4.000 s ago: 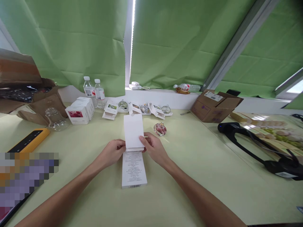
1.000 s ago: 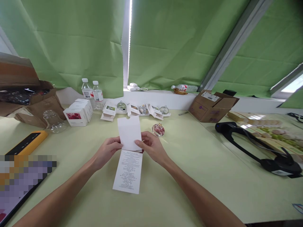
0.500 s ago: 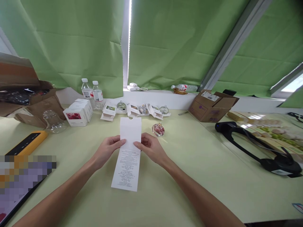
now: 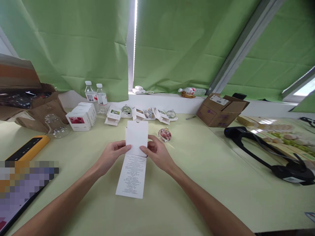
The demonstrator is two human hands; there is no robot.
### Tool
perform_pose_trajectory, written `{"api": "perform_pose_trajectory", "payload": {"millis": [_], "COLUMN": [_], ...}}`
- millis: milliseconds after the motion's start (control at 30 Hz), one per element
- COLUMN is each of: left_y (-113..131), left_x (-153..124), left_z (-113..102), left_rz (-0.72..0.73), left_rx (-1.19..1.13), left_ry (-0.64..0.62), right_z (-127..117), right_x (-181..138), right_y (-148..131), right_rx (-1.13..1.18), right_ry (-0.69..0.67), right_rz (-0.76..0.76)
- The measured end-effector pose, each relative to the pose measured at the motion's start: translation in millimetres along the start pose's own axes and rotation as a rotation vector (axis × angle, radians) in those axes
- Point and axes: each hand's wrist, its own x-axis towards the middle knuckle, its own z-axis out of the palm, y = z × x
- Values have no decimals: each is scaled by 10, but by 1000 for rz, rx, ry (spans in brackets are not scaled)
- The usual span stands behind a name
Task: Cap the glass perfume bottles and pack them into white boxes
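Between my hands is a white carton [image 4: 137,139] with a small notch in its top edge. A long panel of small print [image 4: 131,177] stretches from its lower end toward me. My left hand [image 4: 113,155] pinches the carton's left edge, thumb on the front face. On the opposite edge, my right hand [image 4: 158,152] grips it with the thumb in front; its other fingers are partly hidden behind. Just beyond my right hand, a pink and gold round glass bottle [image 4: 164,134] rests on the table.
Opened small boxes [image 4: 139,114] with round glass bottles line the back. White boxes [image 4: 80,119] and a clear jar [image 4: 56,127] stand left, near a yellow power strip [image 4: 28,149]. A cardboard box [image 4: 216,109] and a black headset-like device [image 4: 263,157] are at right.
The carton's upper part has shifted slightly right and its left side face now shows a little. Both hands keep their hold.
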Motion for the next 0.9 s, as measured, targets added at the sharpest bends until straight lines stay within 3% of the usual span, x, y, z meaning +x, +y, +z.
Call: {"api": "perform_pose_trajectory", "payload": {"millis": [400,900], "left_y": [15,57], "left_x": [8,-114], "left_z": [-2,115], "left_rz": [26,405], "left_rx": [17,166], "left_ry": [36,197], "right_z": [-33,40], "right_x": [8,-80], "right_y": [-26,-107], "right_rx": [-97,-292], "right_ry": [32,180], "right_rz": [-64,-415]}}
